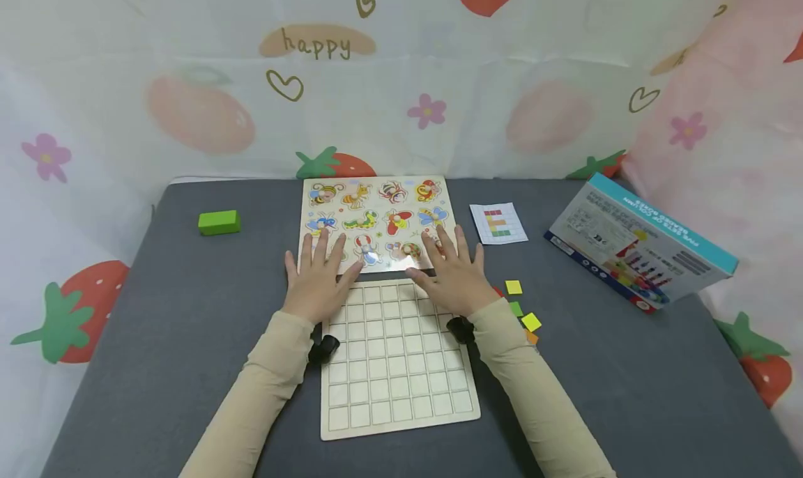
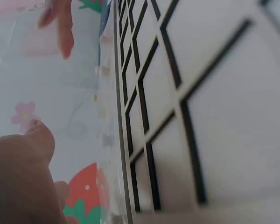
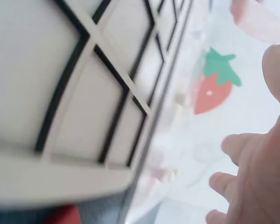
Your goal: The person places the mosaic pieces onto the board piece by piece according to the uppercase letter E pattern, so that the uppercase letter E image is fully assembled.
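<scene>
Under left grip and right grip lies the insect board.

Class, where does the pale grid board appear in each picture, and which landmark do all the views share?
Head: the grid board lies at lower centre.
Left wrist: it runs steeply down the right side, close up.
Right wrist: it spreads across the left side, close up.
Shared landmark: strawberry prints on the backdrop.

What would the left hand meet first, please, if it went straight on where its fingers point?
Likely the blue winged insect on the cream rectangular puzzle board, though the left hand may pass above.
</scene>
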`<state>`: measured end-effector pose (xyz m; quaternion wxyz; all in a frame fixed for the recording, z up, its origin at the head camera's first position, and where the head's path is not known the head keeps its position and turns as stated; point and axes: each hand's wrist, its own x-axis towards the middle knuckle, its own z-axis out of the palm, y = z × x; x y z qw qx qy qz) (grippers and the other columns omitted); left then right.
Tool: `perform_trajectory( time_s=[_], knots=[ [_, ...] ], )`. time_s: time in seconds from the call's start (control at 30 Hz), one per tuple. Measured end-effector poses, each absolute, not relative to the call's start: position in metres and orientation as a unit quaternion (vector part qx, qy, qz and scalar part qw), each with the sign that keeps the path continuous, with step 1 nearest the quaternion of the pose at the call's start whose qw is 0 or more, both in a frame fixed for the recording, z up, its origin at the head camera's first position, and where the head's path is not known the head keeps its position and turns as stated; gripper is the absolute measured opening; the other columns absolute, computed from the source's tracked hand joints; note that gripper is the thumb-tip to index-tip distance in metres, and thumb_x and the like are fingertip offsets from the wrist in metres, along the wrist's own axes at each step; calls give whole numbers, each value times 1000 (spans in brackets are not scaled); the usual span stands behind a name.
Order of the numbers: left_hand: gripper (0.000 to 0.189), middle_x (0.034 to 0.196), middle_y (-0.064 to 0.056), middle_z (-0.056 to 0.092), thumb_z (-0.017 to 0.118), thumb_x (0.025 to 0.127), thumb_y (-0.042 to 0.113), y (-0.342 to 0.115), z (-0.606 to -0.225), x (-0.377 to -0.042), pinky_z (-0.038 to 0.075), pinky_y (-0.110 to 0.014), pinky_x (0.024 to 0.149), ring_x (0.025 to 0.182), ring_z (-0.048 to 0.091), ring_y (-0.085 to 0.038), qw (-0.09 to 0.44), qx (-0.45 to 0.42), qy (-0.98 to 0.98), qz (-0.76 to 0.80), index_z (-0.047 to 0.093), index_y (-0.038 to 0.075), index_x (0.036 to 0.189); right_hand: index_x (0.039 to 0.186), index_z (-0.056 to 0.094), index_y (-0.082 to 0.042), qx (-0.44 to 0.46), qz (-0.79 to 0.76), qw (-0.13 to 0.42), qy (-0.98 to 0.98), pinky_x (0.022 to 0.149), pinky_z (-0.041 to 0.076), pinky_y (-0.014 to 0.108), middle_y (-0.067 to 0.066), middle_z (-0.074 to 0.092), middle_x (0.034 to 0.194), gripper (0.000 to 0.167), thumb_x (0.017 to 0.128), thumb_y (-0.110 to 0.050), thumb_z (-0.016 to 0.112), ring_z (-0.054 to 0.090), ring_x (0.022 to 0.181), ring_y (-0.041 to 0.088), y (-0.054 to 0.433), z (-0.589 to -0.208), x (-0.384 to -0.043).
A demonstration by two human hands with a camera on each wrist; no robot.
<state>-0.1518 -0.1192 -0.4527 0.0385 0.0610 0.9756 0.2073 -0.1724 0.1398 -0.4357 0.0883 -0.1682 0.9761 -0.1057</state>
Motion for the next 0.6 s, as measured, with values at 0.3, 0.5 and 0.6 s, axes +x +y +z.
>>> perform_trajectory(
  time_s=[0.3, 0.5, 0.6],
  knots=[
    [78, 160, -18, 4, 42, 96, 60, -152, -466, -101, -7, -70, 109, 146, -2, -43, 61, 63, 966, 241, 16, 16, 155, 153, 26, -16, -187, -118, 120, 968, 105, 27, 66, 16, 27, 153, 73, 96, -57, 45, 17, 142, 41, 209, -410, -140],
    [78, 160, -19, 5, 49, 94, 56, -160, -478, -86, -8, -69, 109, 145, -1, -44, 65, 78, 955, 277, 20, 16, 154, 137, 48, -1, -168, -123, 158, 965, 96, 45, 56, 23, 49, 132, 47, 94, -17, 60, 49, 118, 40, 262, -406, -135],
    [78, 159, -19, 8, 54, 92, 55, -160, -483, -87, -7, -68, 110, 145, 0, -43, 50, 87, 955, 280, 25, 16, 153, 132, 52, 1, -145, -144, 185, 961, 93, 48, 54, 22, 54, 124, 43, 92, -11, 62, 54, 111, 37, 280, -411, -135]
  ],
)
